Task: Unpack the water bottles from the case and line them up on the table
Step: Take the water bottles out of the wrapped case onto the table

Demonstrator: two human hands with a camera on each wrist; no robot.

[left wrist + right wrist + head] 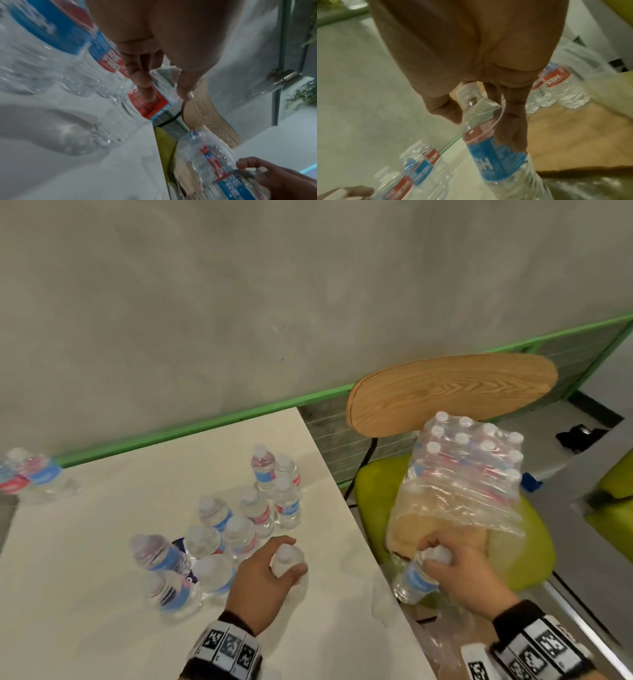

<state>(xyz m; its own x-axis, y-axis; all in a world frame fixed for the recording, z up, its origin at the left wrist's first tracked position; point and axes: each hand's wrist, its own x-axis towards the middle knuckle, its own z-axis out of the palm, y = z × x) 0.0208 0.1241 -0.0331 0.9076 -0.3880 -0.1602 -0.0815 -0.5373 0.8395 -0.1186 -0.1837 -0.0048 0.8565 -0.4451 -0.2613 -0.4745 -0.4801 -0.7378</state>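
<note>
Bottles stand clustered on the white counter. The left hand grips 1 bottle upright there, while the right hand's fingers clutch another bottle beside the plastic-wrapped case on a green chair.

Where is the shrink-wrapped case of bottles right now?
In the head view the case sits at right on the green chair, off the table, just beyond the right hand.
</note>
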